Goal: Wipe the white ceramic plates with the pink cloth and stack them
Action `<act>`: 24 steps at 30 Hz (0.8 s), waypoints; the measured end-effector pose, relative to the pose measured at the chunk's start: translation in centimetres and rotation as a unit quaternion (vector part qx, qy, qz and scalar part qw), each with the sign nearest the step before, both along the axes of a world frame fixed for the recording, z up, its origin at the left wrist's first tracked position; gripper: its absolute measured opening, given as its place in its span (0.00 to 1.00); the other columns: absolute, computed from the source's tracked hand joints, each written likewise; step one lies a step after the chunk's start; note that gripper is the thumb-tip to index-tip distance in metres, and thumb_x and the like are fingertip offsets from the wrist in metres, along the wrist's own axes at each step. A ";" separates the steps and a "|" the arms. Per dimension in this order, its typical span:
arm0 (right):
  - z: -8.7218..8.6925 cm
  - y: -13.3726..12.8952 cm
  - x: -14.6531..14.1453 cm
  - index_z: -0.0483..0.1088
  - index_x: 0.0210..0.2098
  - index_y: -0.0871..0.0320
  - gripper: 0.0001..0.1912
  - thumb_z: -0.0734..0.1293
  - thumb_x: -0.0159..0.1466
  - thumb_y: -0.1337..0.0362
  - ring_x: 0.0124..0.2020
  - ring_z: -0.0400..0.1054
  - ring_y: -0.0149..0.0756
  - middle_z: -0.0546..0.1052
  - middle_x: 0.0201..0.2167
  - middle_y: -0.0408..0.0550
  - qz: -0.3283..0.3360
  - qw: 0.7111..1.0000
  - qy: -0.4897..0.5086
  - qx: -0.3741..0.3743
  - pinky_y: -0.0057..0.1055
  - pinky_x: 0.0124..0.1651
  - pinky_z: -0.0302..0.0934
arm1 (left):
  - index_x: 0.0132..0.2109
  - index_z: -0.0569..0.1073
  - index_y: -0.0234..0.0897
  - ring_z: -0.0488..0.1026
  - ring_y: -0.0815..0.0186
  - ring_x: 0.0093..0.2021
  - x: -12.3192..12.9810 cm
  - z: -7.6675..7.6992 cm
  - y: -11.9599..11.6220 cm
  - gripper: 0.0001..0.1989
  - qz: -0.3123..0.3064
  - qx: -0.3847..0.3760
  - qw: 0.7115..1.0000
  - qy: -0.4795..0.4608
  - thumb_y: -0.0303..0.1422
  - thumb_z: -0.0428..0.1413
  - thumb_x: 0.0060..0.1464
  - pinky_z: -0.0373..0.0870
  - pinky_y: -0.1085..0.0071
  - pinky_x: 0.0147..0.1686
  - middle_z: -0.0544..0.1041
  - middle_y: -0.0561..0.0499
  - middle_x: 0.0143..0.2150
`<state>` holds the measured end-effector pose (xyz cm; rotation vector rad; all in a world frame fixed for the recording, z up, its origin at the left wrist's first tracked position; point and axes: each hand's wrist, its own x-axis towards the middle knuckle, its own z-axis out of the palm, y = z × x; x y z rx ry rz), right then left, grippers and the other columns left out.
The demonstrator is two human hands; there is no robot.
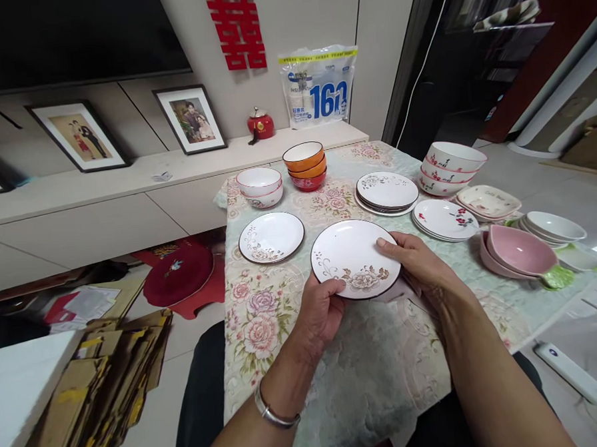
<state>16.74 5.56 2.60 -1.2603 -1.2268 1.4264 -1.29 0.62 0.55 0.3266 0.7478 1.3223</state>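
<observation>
Both hands hold a white plate [352,250] with a dark rim and brown flower print, raised above the table. My left hand [322,309] grips its lower left edge, thumb on top. At the right edge my right hand [413,261] is closed on it, thumb on the upper face and fingers hidden underneath; some greyish cloth or cover shows below that hand. A matching plate [272,235] lies on the table to the left. Behind the held plate stands a stack of similar flowered plates [387,189].
Around the flowered tablecloth [263,319] stand white bowls [260,185], orange and red bowls [305,160], tall white bowls [450,165], cherry-print plates [443,217], square bowls [490,200], pink bowls [523,248] and small white bowls [553,227]. Flattened cardboard [101,380] lies on the floor at left.
</observation>
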 end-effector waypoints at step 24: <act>0.0 0.6 -1.2 0.74 0.42 0.63 0.19 0.73 0.50 0.71 0.25 0.74 0.38 0.81 0.31 0.53 -0.121 0.978 0.161 -0.058 0.29 0.25 0.70 | 0.44 0.75 0.29 0.77 0.62 0.30 0.6 -0.3 0.8 0.18 -0.100 -0.026 0.993 0.064 0.35 0.60 0.46 0.73 0.67 0.31 0.79 0.42 0.35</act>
